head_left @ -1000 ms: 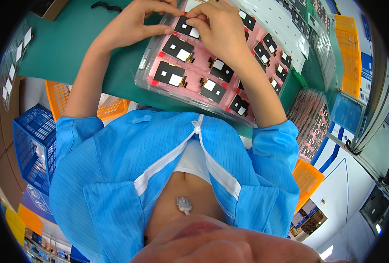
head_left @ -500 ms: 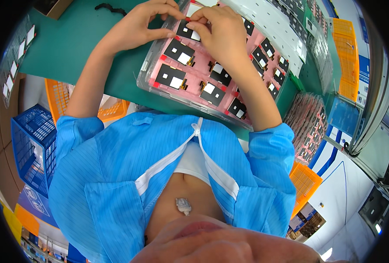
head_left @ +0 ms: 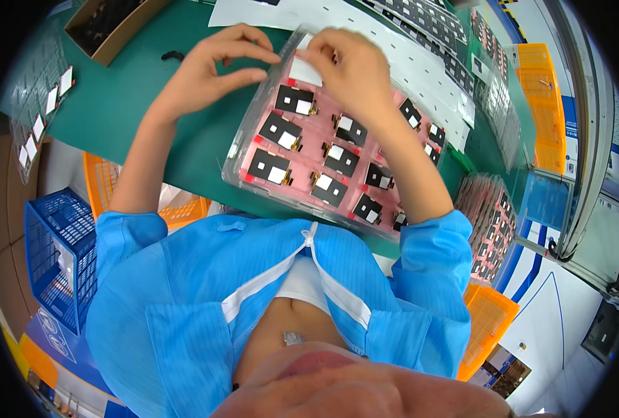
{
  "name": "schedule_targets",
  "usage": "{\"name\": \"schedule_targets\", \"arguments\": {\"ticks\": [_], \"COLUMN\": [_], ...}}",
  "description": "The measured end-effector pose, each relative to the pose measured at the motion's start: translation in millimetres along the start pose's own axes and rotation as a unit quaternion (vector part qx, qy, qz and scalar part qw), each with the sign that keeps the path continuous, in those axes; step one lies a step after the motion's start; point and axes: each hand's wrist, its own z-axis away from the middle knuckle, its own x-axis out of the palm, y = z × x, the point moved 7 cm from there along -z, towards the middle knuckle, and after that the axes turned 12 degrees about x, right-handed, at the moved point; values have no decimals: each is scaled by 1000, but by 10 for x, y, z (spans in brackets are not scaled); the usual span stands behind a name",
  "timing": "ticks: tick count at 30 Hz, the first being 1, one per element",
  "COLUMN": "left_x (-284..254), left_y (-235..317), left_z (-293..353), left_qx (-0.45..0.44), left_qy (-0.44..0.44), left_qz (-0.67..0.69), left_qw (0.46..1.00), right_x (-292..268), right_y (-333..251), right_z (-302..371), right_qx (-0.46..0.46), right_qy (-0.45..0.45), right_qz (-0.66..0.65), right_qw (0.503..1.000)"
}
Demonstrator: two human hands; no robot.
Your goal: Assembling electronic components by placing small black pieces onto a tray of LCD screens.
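Note:
A clear plastic tray with a pink lining lies on the green table. Rows of small flat panels sit in it, several with a black cover, a white square and a short ribbon tail, such as the black-covered panel. My left hand hovers at the tray's left edge, thumb and fingers apart and holding nothing visible. Over the far left part of the tray is my right hand, its fingers bent together beside a plain white panel. What its fingertips grip, if anything, is hidden.
A white sheet with small dark labels lies beyond the tray. Stacked trays stand at the right. A cardboard box is at the far left, near a small black strip. Blue and orange baskets stand below the table's left side.
Both hands have moved farther along the tray, to a plain white panel. The black-covered panel they were at now lies uncovered. My left fingers have drawn away from the tray.

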Motion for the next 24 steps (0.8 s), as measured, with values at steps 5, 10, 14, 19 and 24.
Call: {"name": "schedule_targets", "arguments": {"ticks": [5, 10, 14, 19, 24], "left_x": [-352, -431, -367, -394, -416], "left_y": [-746, -1488, -1814, -1769, -1751], "left_z": [-463, -826, -847, -954, -956], "left_qx": [-81, -111, -169, -165, -175], "left_qy": [-27, -16, -16, -21, -30], "left_qz": [-170, -314, -258, -259, -262], "left_qw": [982, 943, 951, 951, 948], "right_x": [431, 833, 1037, 1040, 1022], "right_y": [635, 739, 687, 669, 570], "right_z": [-973, -1533, -1582, -1586, -1597], "right_qx": [-33, 107, 94, 50, 62], "right_qy": [56, -35, -8, 27, 38], "right_qz": [55, 149, 207, 245, 234], "right_qw": [996, 982, 974, 968, 970]}}
